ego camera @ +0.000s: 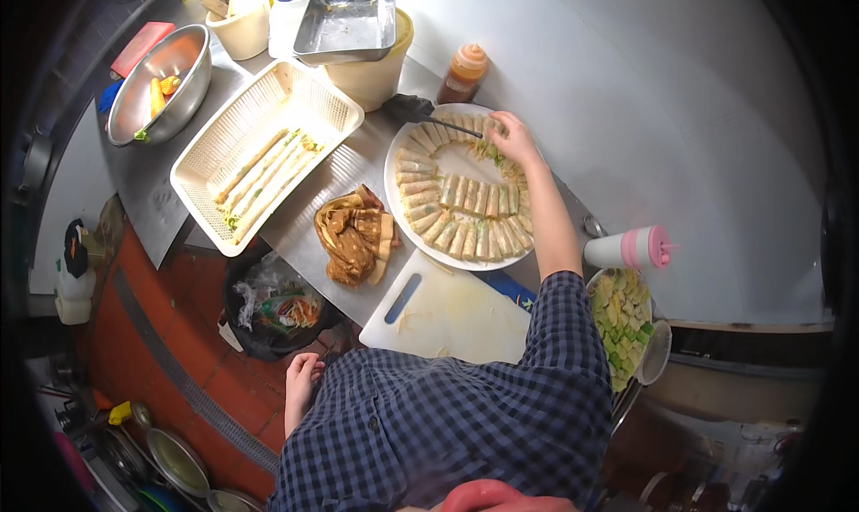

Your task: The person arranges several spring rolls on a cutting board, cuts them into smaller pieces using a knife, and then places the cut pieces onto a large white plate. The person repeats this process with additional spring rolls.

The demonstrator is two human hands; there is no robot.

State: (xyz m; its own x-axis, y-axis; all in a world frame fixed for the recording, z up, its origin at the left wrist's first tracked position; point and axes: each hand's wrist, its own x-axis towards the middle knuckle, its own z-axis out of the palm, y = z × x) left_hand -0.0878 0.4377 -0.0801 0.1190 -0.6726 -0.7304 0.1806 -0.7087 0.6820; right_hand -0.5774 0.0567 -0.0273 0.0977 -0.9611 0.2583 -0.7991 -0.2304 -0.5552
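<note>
My right hand (511, 136) reaches over the far right rim of a large white plate (463, 155). Its fingertips are at the cut spring rolls (470, 240) there; whether they grip one is hidden. The rolls ring the plate, with another row inside the ring and loose shredded filling (488, 151) by my fingers. A black-handled utensil (443, 124) lies across the far rim, a black cloth or plastic piece (409, 107) at its end. My left hand (303, 378) hangs low beside my body, fingers curled, nothing visible in them.
Left of the plate lie a brown cloth (356, 237) and a white perforated basket (268, 156) of long uncut rolls. A white cutting board (456, 311) is before me. A sauce bottle (464, 75), a tumbler (627, 248) and a tray of chopped greens (621, 331) stand around. Below is a bin (278, 307).
</note>
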